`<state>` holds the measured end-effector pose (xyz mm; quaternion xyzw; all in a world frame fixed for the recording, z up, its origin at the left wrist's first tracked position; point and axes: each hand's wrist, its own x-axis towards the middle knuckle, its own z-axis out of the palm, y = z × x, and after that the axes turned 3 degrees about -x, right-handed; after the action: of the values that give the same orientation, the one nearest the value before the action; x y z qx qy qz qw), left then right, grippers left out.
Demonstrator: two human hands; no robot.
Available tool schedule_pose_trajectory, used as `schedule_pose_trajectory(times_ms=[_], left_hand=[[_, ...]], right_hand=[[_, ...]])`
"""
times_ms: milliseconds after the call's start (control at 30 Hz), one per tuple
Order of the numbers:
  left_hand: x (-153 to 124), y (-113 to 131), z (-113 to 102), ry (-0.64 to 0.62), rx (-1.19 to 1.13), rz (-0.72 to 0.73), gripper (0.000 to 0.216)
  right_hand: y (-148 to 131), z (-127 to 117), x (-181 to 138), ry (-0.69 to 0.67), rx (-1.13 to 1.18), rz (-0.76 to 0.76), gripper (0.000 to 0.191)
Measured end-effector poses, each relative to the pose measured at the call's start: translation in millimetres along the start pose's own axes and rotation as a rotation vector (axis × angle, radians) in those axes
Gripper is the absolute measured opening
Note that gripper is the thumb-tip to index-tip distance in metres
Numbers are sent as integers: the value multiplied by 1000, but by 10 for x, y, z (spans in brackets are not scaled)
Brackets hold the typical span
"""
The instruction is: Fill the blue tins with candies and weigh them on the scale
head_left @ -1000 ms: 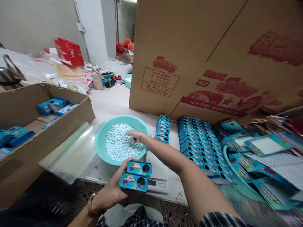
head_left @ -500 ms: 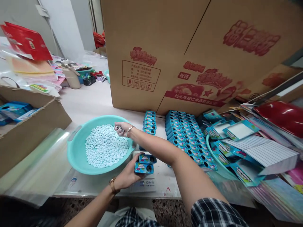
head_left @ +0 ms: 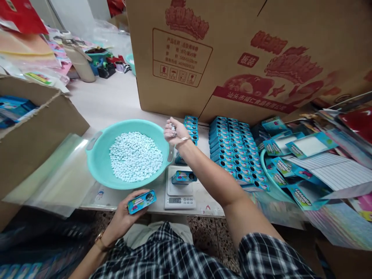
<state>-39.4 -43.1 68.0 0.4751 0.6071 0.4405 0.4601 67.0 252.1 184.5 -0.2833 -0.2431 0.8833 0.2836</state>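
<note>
My left hand (head_left: 132, 209) is wrapped round a small blue candy box (head_left: 142, 202) with a round hole in its face, low in front of my body. Raised beyond the scale, my right hand (head_left: 174, 133) is closed on some pale candies (head_left: 173, 127), seen between the fingers. To its left stands a turquoise basin (head_left: 95, 166) with a heap of pale blue candies (head_left: 136, 157). Another candy box (head_left: 184, 177) rests on the white digital scale (head_left: 180, 204), whose display is lit.
Rows of blue boxes (head_left: 232, 155) stand right of my right forearm, a shorter row (head_left: 191, 124) behind my hand. A large carton (head_left: 186, 97) closes off the back. Right is a tub (head_left: 273, 186) of flattened boxes; left, an open carton (head_left: 35, 120) and plastic sheets (head_left: 58, 174).
My right hand has moved from over the basin to the right with candies. My left hand has drawn one box toward my body, leaving another on the scale. The view has tilted down.
</note>
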Motion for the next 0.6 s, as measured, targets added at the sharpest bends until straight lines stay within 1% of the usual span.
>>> schedule_pose_trajectory(times_ms=[100,200,267,333,367,433,500,533,567,600], left_hand=[[2,-176,45,65,-10,1,42],[118,-238,159,85,-60,4,44],[174,-258,217,91,-70,-4,46],[143,-290,225,122,8,-6,51],[83,-311,208,161,86,4,55],[-109,-339,141,287,265,78,62],[-329,-304,61,391,400,237,65],[-413,-246,32,408,438,326,65],[-461,-159,19,397,464,399,66],[-464,-42,27,380,479,444,68]], right_hand=[[-118,-180,-384,64,34,-141,36],[-160,-395,-730,153,22,-262,32],[-139,-538,-934,207,47,-323,31],[-76,-680,-1120,258,105,-364,30],[-30,-752,-1204,286,134,-383,29],[82,-886,-1351,354,170,-424,26],[209,-989,-1462,444,193,-463,24],[273,-1021,-1501,487,209,-481,25],[335,-1038,-1529,525,230,-498,25],[395,-1039,-1546,555,249,-513,26]])
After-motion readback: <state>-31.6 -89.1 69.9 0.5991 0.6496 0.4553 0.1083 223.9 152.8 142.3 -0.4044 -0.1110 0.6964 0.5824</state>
